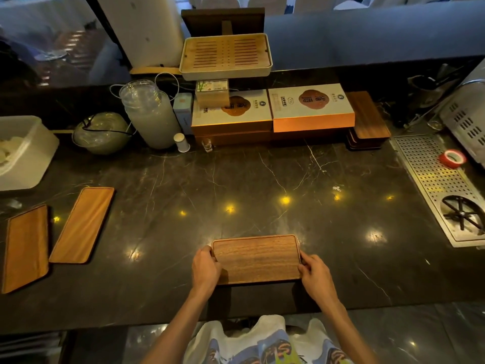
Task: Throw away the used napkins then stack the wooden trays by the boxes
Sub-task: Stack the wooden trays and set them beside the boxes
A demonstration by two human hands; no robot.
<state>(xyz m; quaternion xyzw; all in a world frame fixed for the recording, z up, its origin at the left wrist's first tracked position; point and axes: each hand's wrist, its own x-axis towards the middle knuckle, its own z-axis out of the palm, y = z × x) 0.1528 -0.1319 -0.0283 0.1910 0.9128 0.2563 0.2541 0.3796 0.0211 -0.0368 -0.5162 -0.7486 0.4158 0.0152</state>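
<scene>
The person stands at the near edge of the black veined marble counter [262, 185], holding a dark rectangular wooden tray [256, 258] by its two short ends. The left hand [206, 269] curls round the left end and the right hand [316, 271] round the right end, fingers pressed onto the rim, so the tray is pinched between them; whether it rests on the stone or is just lifted, I cannot tell.

The stack of dark wooden trays [367, 122] sits at the far right, just beside the orange-sided gift boxes [312, 111]. To do this step well, I would carry the tray level, clear of the small glass by the boxes, turn it to match the stack's long side, and set it down square.

Two lighter orange-brown long wooden trays [81, 224] lie at the near left, apart from each other. No napkin shows on any tray. The white plastic bin [26, 153] at the far left is cut off, its pale contents unclear.
</scene>
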